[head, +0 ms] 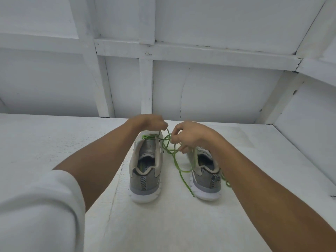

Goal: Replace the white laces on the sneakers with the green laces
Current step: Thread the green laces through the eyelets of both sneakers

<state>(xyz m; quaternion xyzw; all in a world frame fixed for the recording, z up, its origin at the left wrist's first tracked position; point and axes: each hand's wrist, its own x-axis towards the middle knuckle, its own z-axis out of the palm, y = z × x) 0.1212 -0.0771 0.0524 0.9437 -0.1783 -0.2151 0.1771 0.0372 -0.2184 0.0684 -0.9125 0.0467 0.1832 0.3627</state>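
Observation:
Two grey sneakers with white soles stand heels toward me on a white table (54, 142). The left sneaker (146, 171) has a green lace (174, 157) threaded at its front eyelets. My left hand (149, 121) hovers over that shoe's toe and pinches one strand of the lace. My right hand (189, 135) is above the gap between the shoes and pinches another strand. The rest of the lace trails loose down the table between the shoes. The right sneaker (205, 179) is partly hidden by my right forearm. More green lace (226, 181) shows at its right side. No white lace is visible.
A white panelled wall (218, 91) with framing rises just behind the table's far edge, and another wall closes in at the right. A seam runs down the tabletop left of the shoes. My white sleeve (36, 206) fills the lower left.

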